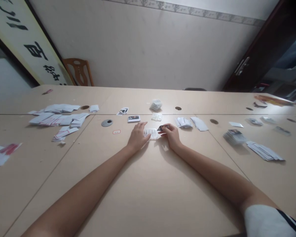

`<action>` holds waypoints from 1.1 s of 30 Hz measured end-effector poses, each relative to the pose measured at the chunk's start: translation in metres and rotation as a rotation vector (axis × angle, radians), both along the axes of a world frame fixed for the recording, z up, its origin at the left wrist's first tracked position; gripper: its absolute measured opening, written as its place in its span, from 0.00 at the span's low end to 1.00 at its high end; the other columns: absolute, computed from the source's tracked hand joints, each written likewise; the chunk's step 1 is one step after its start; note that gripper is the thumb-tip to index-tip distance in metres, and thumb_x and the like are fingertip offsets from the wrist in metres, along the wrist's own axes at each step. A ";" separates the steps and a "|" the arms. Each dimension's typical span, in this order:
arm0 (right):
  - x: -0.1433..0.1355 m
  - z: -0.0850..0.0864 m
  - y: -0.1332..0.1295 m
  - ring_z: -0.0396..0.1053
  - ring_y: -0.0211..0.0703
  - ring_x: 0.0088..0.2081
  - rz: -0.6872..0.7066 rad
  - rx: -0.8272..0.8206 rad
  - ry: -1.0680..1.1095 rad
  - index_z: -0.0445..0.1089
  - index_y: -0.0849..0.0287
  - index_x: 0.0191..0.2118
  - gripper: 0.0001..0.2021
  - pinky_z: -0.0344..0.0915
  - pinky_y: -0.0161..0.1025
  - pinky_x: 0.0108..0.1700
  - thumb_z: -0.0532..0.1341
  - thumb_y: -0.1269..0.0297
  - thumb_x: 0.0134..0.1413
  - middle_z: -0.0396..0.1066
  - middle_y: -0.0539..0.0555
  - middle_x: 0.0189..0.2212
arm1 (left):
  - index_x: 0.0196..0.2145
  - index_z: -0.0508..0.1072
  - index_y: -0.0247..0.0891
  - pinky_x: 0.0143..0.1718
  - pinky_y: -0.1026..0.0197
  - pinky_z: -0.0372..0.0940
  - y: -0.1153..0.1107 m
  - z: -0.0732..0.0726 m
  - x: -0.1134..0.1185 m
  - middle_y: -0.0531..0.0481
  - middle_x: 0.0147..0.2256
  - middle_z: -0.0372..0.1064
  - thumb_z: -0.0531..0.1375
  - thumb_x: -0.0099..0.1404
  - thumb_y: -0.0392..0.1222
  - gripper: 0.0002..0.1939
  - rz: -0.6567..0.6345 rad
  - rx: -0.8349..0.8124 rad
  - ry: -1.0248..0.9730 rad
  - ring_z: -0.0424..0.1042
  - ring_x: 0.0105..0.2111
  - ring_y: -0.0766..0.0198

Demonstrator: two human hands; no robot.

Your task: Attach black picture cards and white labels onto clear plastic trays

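My left hand (137, 136) rests at the left side of a clear plastic case (151, 134), its fingers apart and nothing gripped. At the case's right side, my right hand (171, 135) pinches a small dark card (160, 128) between thumb and fingers. Just beyond the case lies another clear case (157, 116), and behind that a pile of clear plastic pieces (156, 105). A stack of cards with a dark picture on top (134, 118) lies beyond my left hand.
White paper slips (56, 119) spread over the left of the table (148, 197). To the right lie white cards (184, 122), stacked clear cases (234, 137) and a row of strips (265, 151). A grey disc (107, 122) sits left of centre.
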State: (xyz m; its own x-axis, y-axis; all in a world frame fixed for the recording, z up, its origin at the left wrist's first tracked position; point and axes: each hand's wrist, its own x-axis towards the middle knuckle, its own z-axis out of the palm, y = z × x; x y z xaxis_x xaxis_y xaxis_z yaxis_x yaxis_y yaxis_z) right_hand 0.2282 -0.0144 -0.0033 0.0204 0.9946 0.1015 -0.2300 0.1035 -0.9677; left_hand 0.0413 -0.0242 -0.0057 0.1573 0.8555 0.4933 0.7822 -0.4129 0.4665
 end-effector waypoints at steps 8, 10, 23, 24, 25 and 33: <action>0.000 -0.001 -0.001 0.76 0.43 0.28 -0.059 0.018 -0.038 0.70 0.59 0.33 0.13 0.65 0.34 0.27 0.67 0.58 0.42 0.75 0.51 0.29 | 0.56 0.68 0.36 0.60 0.42 0.58 0.002 -0.003 -0.001 0.38 0.55 0.68 0.62 0.62 0.50 0.27 -0.023 -0.169 0.139 0.64 0.57 0.46; 0.000 -0.002 0.000 0.77 0.45 0.29 -0.079 0.022 -0.029 0.70 0.59 0.34 0.12 0.66 0.34 0.27 0.67 0.59 0.43 0.76 0.51 0.29 | 0.56 0.69 0.37 0.58 0.44 0.60 0.001 0.000 -0.002 0.39 0.52 0.69 0.65 0.60 0.50 0.29 -0.038 -0.150 0.100 0.65 0.55 0.47; 0.000 -0.002 0.001 0.75 0.43 0.35 -0.087 0.072 0.007 0.68 0.55 0.37 0.15 0.68 0.35 0.29 0.68 0.60 0.41 0.71 0.49 0.38 | 0.48 0.71 0.40 0.35 0.61 0.70 -0.006 0.009 0.001 0.47 0.46 0.67 0.71 0.48 0.38 0.28 -0.143 -0.166 -0.386 0.71 0.40 0.60; 0.000 -0.002 0.001 0.75 0.45 0.34 -0.089 0.061 0.011 0.68 0.56 0.37 0.15 0.68 0.35 0.28 0.68 0.59 0.42 0.71 0.49 0.36 | 0.47 0.70 0.40 0.35 0.61 0.70 -0.005 0.008 0.000 0.48 0.43 0.69 0.71 0.49 0.40 0.28 -0.149 -0.193 -0.424 0.72 0.40 0.59; 0.001 -0.002 0.001 0.76 0.45 0.34 -0.089 0.051 0.014 0.68 0.56 0.36 0.14 0.67 0.35 0.28 0.68 0.58 0.43 0.71 0.49 0.35 | 0.47 0.69 0.40 0.36 0.60 0.70 -0.004 0.006 -0.001 0.49 0.41 0.71 0.71 0.49 0.42 0.28 -0.159 -0.225 -0.460 0.73 0.39 0.59; 0.001 -0.003 0.003 0.75 0.43 0.33 0.031 0.044 0.160 0.63 0.48 0.53 0.28 0.72 0.40 0.35 0.69 0.61 0.44 0.74 0.50 0.37 | 0.54 0.71 0.38 0.36 0.61 0.69 -0.001 0.004 0.003 0.46 0.40 0.73 0.65 0.58 0.47 0.26 -0.379 -0.446 -0.735 0.74 0.37 0.61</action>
State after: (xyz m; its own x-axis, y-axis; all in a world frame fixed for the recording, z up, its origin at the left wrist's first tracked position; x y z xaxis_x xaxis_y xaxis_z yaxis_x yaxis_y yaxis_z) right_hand 0.2292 -0.0115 -0.0068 0.0093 0.9896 0.1434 -0.3844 0.1359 -0.9131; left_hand 0.0444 -0.0256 -0.0020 0.2437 0.9449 0.2188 0.0788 -0.2442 0.9665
